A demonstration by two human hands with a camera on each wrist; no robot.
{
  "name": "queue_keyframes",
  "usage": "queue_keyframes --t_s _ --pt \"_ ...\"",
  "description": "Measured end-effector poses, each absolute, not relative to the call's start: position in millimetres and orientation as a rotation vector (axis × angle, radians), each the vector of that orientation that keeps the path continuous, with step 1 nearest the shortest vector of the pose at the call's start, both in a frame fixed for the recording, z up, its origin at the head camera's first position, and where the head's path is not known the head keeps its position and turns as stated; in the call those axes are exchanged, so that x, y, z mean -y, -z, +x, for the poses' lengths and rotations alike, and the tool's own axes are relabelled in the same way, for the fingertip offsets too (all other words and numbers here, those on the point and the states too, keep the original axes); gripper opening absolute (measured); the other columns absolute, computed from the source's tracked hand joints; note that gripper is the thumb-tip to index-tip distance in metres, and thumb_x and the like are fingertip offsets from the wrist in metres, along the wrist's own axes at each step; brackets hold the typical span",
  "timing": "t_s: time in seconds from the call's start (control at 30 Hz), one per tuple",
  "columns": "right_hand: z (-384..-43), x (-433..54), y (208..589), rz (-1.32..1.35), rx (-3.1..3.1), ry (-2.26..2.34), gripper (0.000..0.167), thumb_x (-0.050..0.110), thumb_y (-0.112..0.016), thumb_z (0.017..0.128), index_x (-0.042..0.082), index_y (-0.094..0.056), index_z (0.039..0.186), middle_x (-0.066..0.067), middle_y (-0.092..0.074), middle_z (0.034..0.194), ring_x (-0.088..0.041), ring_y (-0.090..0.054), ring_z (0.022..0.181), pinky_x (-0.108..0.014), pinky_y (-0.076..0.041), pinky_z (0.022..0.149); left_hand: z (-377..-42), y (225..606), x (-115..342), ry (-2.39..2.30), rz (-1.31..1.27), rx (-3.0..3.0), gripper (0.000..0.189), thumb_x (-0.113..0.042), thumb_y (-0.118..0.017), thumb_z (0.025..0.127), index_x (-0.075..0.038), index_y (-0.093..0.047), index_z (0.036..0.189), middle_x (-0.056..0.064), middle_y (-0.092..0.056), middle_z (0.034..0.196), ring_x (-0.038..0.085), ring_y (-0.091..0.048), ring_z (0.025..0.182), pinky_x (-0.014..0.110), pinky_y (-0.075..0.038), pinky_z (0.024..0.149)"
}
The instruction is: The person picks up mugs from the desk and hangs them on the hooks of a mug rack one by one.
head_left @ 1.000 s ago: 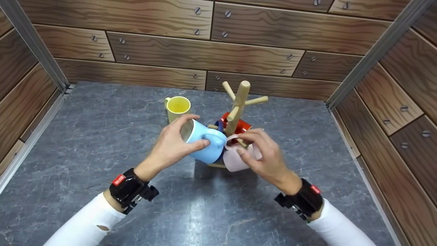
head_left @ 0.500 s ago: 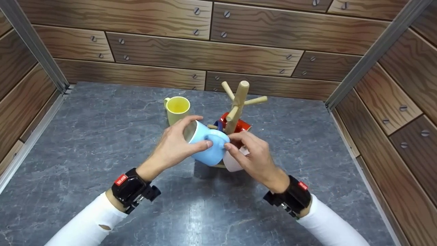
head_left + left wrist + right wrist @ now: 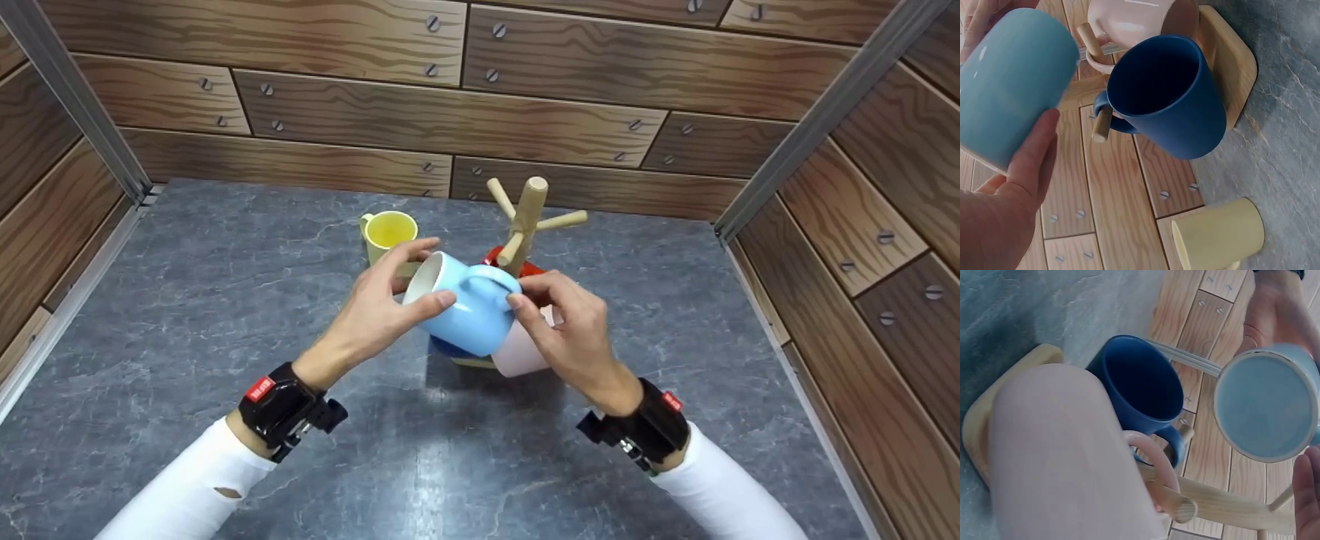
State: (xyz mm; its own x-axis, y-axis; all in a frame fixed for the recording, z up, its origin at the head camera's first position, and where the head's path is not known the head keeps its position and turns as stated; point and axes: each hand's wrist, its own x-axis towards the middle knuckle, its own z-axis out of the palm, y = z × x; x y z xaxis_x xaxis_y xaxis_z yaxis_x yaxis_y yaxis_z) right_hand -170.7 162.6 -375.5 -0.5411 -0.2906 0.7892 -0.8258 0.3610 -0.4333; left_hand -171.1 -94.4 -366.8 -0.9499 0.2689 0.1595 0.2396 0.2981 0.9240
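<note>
Both hands are on a light blue mug (image 3: 472,319), tilted in front of the wooden mug tree (image 3: 529,202). My left hand (image 3: 367,304) holds it near the rim, thumb along the outside and fingers on the far side. At the other end my right hand (image 3: 574,326) pinches the handle between thumb and fingers. In the right wrist view the bottom of this mug faces the camera. A pink mug (image 3: 1061,455) hangs by its handle on a low peg, under my right hand. Beside it a dark blue mug (image 3: 1179,112) hangs on another peg.
A red mug (image 3: 531,268) shows behind the tree's post. To the left, a yellow mug (image 3: 391,229) stands upright on the grey marbled surface (image 3: 247,300). Several upper pegs of the tree stick out bare. Wood-patterned walls (image 3: 337,105) enclose the back and sides.
My right hand has moved left from the pink mug to the light blue mug's handle. The light blue mug has shifted slightly up and right, and its handle has turned upward.
</note>
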Motion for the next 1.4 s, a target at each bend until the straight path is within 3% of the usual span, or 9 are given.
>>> queue_keyframes --t_s 0.37,0.87,1.4 --pt "-177 -165 369 0.851 2.044 -1.197 0.01 -0.005 -0.073 0.091 -0.001 -0.073 0.1 -0.01 -0.074 0.09 -0.009 -0.067 0.074 -0.015 -0.055 0.069 -182 359 86 -1.814 0.446 -2.6 0.064 -0.052 -0.072 0.088 -0.025 -0.059 0.144 0.002 -0.062 0.14 0.024 -0.073 0.11 0.039 -0.062 0.083" --pt "-188 -173 375 0.788 2.107 -1.186 0.008 0.004 -0.072 0.094 0.002 -0.074 0.102 -0.007 -0.076 0.091 -0.008 -0.069 0.075 -0.016 -0.056 0.069 -199 359 77 -1.715 0.401 -2.694 0.062 -0.057 -0.07 0.088 -0.023 -0.064 0.141 0.002 -0.063 0.141 0.023 -0.072 0.097 0.033 -0.06 0.072" --pt "-195 -179 376 0.694 2.183 -1.249 0.013 0.011 -0.069 0.098 0.002 -0.073 0.106 -0.006 -0.076 0.091 -0.007 -0.069 0.075 -0.017 -0.057 0.069 -210 362 75 -1.715 0.457 -2.518 0.076 -0.051 -0.075 0.087 -0.019 -0.052 0.151 0.004 -0.054 0.146 0.028 -0.068 0.116 0.04 -0.059 0.094"
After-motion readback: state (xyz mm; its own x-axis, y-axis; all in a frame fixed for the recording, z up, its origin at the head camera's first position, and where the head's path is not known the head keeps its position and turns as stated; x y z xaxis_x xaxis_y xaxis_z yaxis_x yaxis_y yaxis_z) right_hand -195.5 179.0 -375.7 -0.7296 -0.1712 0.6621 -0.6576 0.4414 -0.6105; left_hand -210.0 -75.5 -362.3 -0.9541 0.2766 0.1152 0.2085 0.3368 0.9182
